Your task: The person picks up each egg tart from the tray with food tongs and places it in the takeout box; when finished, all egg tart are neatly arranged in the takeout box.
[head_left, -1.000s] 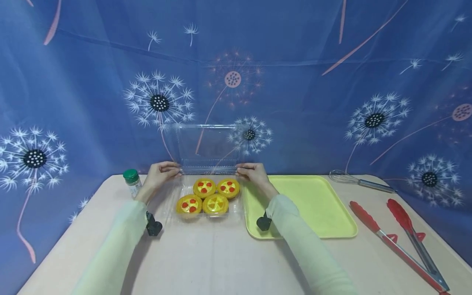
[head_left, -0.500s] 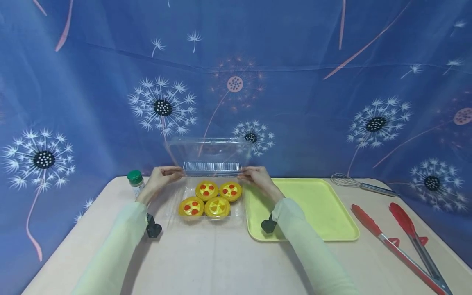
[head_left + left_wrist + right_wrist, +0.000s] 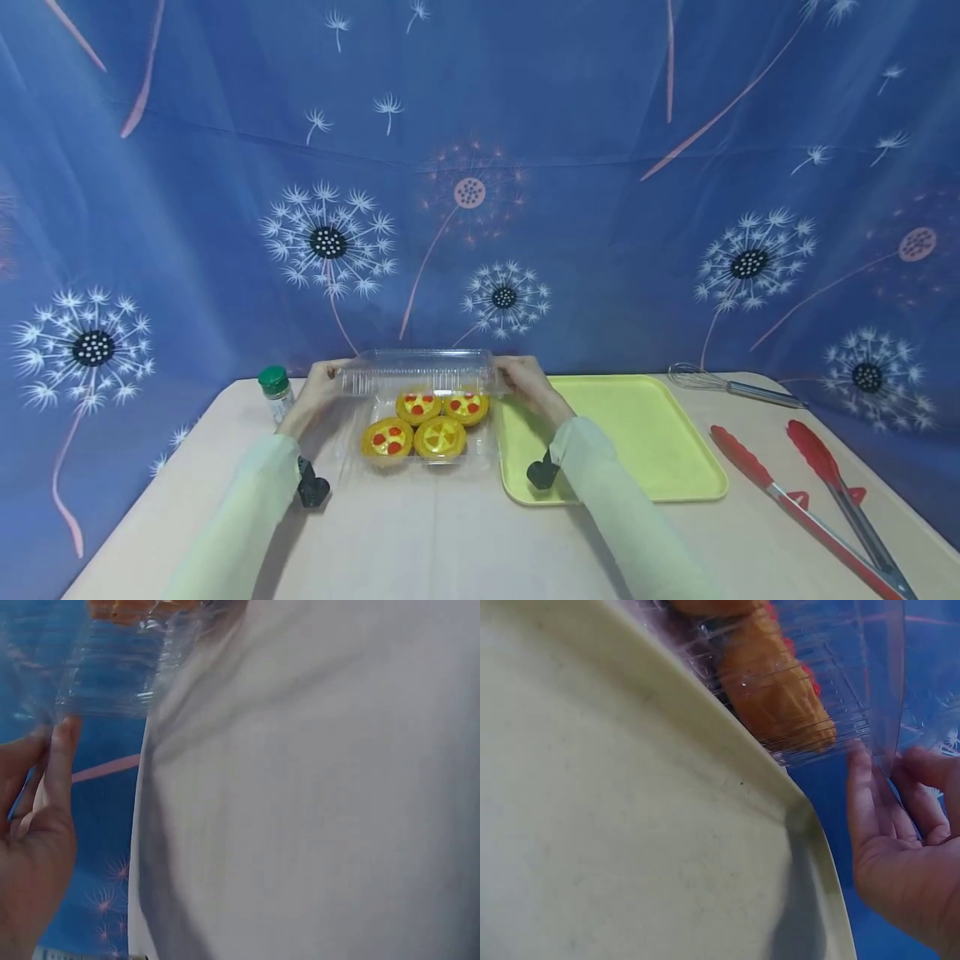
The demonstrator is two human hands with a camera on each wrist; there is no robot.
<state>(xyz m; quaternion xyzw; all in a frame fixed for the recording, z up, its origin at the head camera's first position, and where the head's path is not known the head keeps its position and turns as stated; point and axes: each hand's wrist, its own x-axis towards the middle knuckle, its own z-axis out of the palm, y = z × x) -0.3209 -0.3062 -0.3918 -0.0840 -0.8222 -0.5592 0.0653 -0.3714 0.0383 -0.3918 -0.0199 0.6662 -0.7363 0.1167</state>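
Observation:
A clear plastic clamshell container (image 3: 482, 433) lies on the table, its hinged lid (image 3: 420, 360) leaning forward above the back of the base. Inside sit several egg tarts (image 3: 387, 442); three carry red toppings and one has yellow wedges. At the lid's left edge, my left hand (image 3: 322, 387) pinches the clear plastic between thumb and fingers; the left wrist view shows the fingertips (image 3: 67, 729) right at its corner. My right hand (image 3: 527, 382) pinches the opposite edge, the thin sheet running between thumb and fingers in the right wrist view. The lid partly covers the two rear tarts.
A yellow tray (image 3: 622, 442) lies directly right of the container, under my right forearm. Farther right are a whisk (image 3: 738, 387) and red-tipped tongs (image 3: 813, 500). A green-capped shaker bottle (image 3: 276, 392) stands left of my left hand. Blue patterned cloth (image 3: 600, 250) hangs behind the table.
The lid has swung from nearly upright down and forward over the rear tarts, both hands keeping hold of its sides. The tray, tongs, whisk and bottle have stayed put.

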